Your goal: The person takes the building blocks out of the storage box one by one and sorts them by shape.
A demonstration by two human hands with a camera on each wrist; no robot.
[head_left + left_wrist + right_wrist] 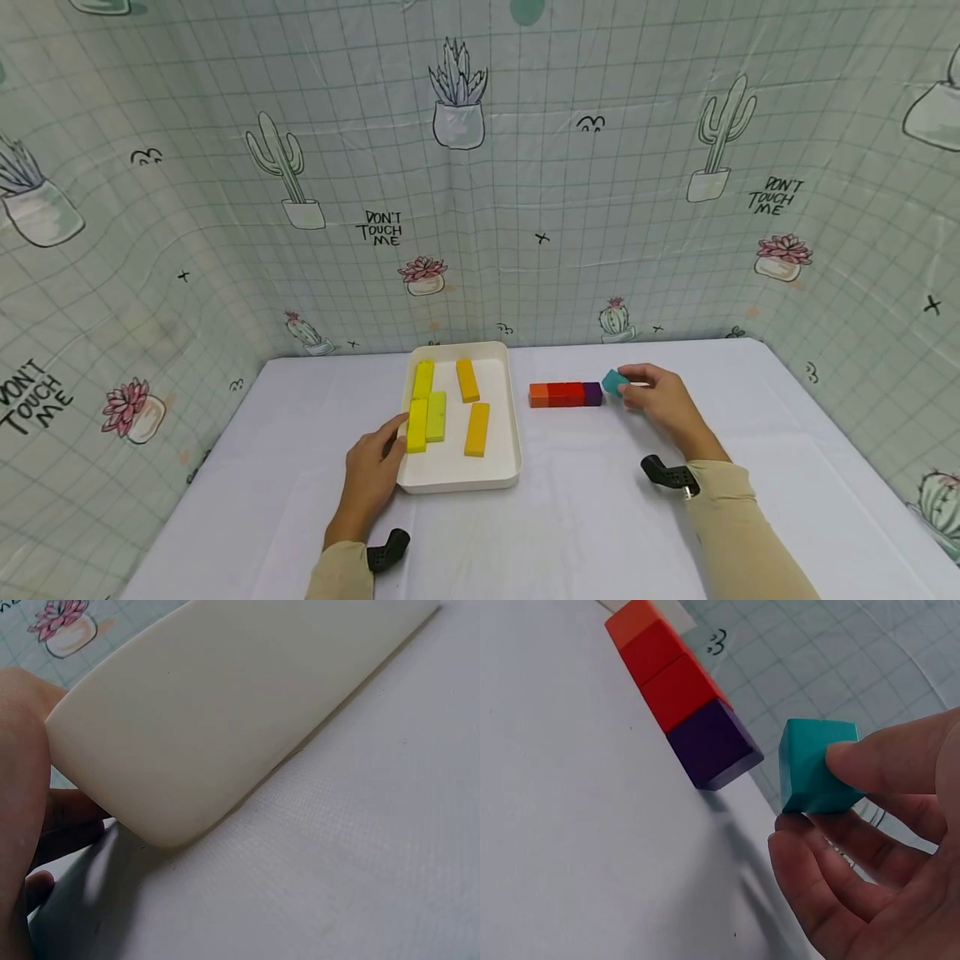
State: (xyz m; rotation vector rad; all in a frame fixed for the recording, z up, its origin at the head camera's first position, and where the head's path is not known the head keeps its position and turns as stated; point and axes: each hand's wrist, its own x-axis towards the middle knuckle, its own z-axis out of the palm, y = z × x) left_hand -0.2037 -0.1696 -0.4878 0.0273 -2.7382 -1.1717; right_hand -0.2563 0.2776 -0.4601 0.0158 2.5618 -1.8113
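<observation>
While I watch through the head camera, the right hand [663,400] reaches forward over the white table [600,517] with its sleeve trailing back toward 5 o'clock. Its fingertips pinch a teal cube [615,382], held just off the 3 o'clock end of a row of blocks [566,394]: 1 orange, 2 red and 1 purple, laid touching in a line. I cannot tell from here whether the cube touches the purple one. The left hand [371,475] lies at the 8 o'clock corner of a white tray [498,479], thumb hooked over the rim beside a yellow bar [417,425]. I count 5 bars in the tray: 2 yellow and 1 yellow-green on its 9 o'clock side, and 2 orange-yellow ones toward 3 o'clock.

From the left wrist camera I see the tray's outer wall [225,712] filling most of the view, resting on the table [360,870]. The left hand [30,825] sits at 9 o'clock, fingers curled under and against the rounded corner, so it grips the tray there.

At the right wrist camera the teal cube [810,769] is clamped between the thumb [889,761] on its near face and fingers [817,877] below. It hangs tilted, clear of the table [577,847], with a small gap to the purple block [712,742] at 9 o'clock; the red and orange blocks run on toward 11 o'clock.
</observation>
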